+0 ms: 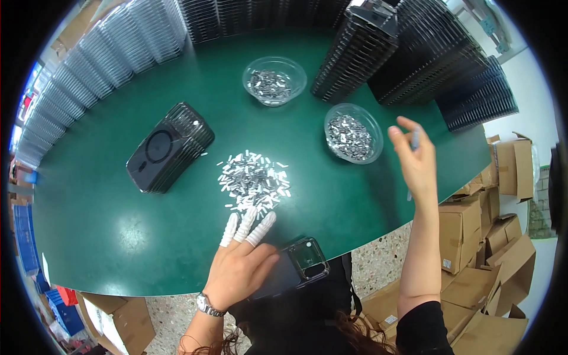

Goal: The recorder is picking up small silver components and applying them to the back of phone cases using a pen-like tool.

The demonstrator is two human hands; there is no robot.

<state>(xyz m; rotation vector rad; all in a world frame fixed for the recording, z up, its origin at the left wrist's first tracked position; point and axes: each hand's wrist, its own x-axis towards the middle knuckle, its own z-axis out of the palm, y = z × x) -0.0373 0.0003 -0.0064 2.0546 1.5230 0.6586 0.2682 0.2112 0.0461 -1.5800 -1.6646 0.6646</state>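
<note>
My left hand (239,266), with white finger covers on three stretched fingers, reaches to the near edge of a pile of small white and silver strips (253,180). Its bare thumb and forefinger bend over a clear, dark-tinted phone case (290,275) at the table's front edge; whether they grip it I cannot tell. My right hand (419,160) is raised right of a clear bowl of small silver pieces (350,137), fingers bent around a slim grey thing (415,138), mostly hidden. A stack of dark phone cases (168,148) lies left of the pile.
Another clear bowl (274,80) with small pieces stands farther back on the green table (118,195). Tall stacks of black trays (355,53) rise at the back right, and clear trays (112,50) line the left rear. Cardboard boxes (458,234) crowd the floor at right.
</note>
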